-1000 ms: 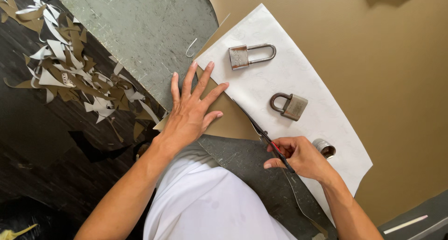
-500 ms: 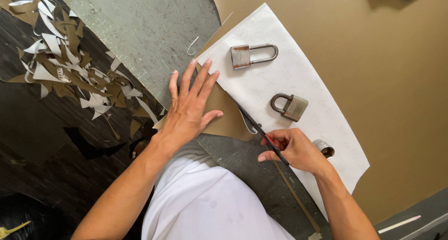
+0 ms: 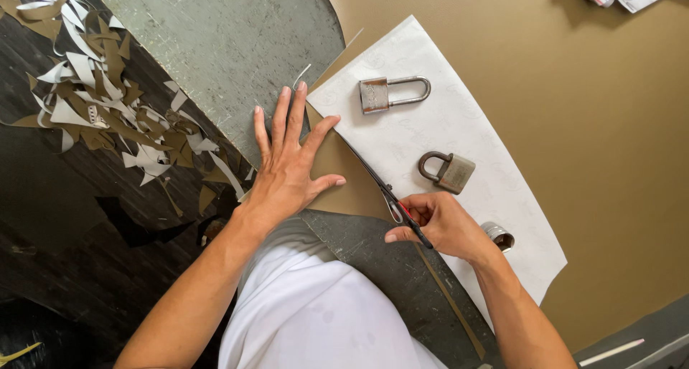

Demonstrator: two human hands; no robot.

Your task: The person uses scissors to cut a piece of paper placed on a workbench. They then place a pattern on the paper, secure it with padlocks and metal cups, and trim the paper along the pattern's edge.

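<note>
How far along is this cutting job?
Done: a pile of offcuts lies on the floor, so earlier trimming is finished. In hand: the right hand runs a knife along the white pattern, held by two padlocks, while the left hand presses the tan sheet. Left: the pattern's edge beyond the blade looks uncut.

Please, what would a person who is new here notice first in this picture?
Probably the two hands at the centre: the left hand pressed flat on the tan sheet, the right hand drawing a thin knife along the white pattern. Next, two padlocks lying on that pattern, and the scrap heap at upper left.
</note>
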